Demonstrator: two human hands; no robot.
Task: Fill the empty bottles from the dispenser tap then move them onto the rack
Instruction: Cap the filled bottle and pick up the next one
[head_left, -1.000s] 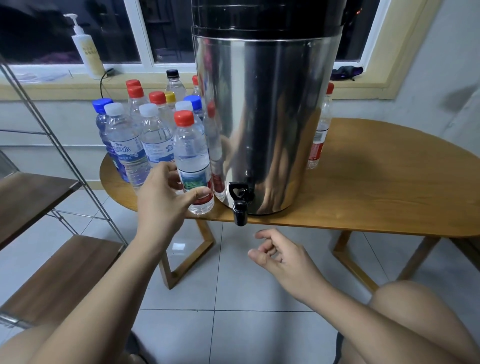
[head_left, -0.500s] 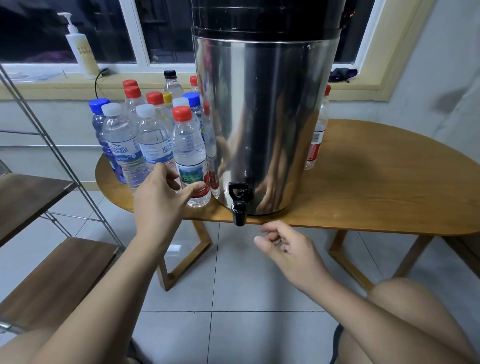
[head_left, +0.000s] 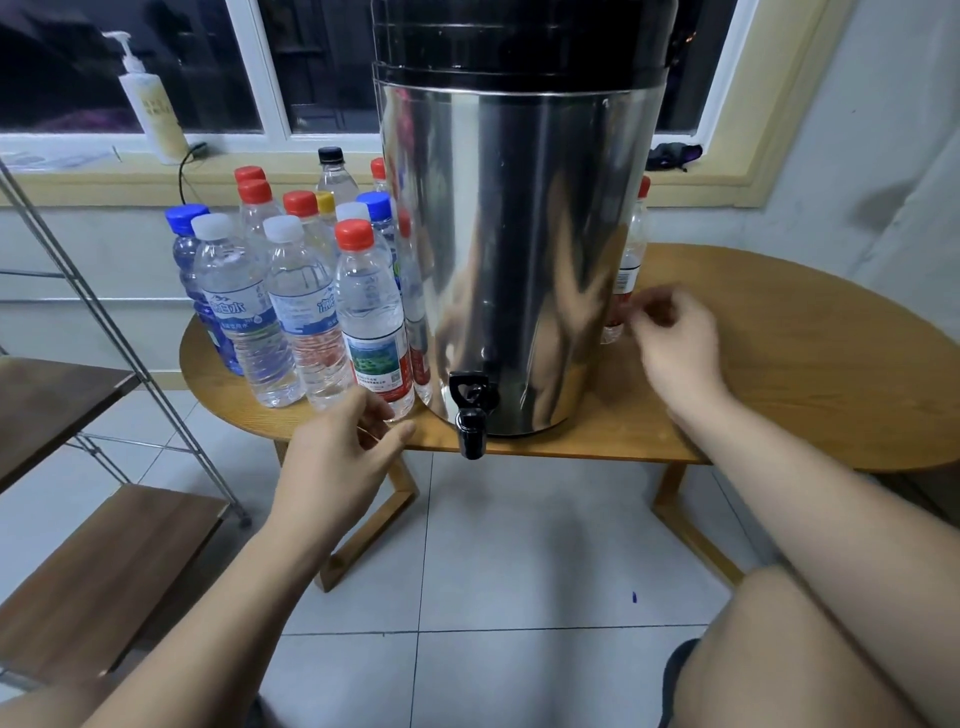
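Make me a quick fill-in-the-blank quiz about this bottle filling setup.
The shiny steel dispenser drum has a ___ tap.
The clear plastic bottle nearest the left hand wears a ___ cap.
The right hand hovers over the oval table, made of ___.
Missing words: black, red, wood.

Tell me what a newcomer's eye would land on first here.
The tall steel dispenser dominates the middle of the wooden table, its black tap hanging over the front edge. A crowd of capped bottles stands to its left, with the left hand by the nearest one's base. The right hand, blurred, is by a lone bottle on the dispenser's right.
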